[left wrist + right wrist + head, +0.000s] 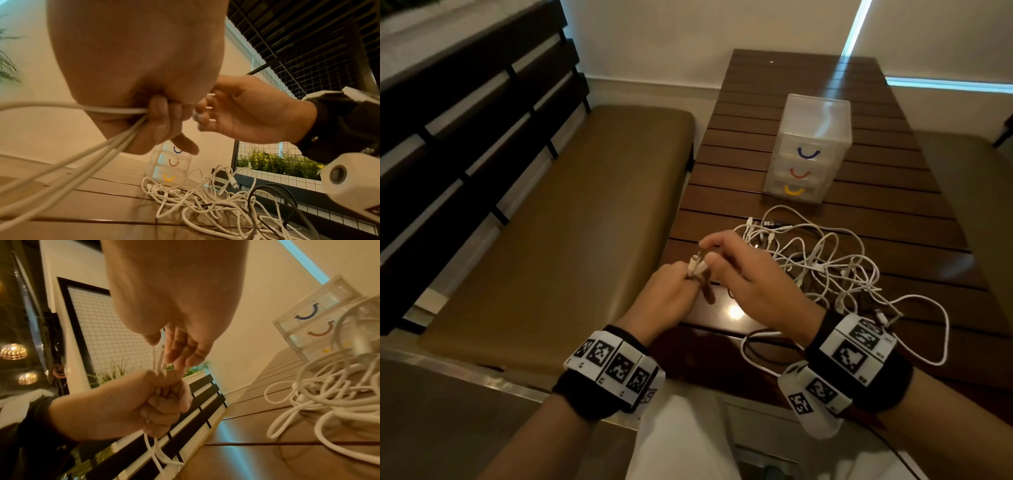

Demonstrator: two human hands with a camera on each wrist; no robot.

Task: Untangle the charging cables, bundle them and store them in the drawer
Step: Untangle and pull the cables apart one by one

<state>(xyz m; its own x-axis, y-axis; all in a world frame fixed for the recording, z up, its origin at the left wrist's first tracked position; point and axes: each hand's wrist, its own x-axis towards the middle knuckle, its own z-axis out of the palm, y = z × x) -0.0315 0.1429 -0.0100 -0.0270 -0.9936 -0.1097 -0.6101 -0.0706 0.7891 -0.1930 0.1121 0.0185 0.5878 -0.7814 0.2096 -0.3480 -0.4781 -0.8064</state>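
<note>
Left hand (pixel 666 297) fists several white cable ends (pixel 695 263); right hand (pixel 748 274) pinches them. At one o'clock, one three-drawer box (pixel 810 147).

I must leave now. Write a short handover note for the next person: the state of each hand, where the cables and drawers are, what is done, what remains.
Left hand: fist closed around several white cable ends, plugs sticking up.
Right hand: fingers at those plug ends; whether it pinches one cannot be told.
Cable tangle: white cables with a dark one, still knotted on the wooden table, in front of the drawer unit.
Drawer unit: three drawers, all closed.
Done: some ends gathered.
Left: untangle, bundle, open a drawer, store.
</note>
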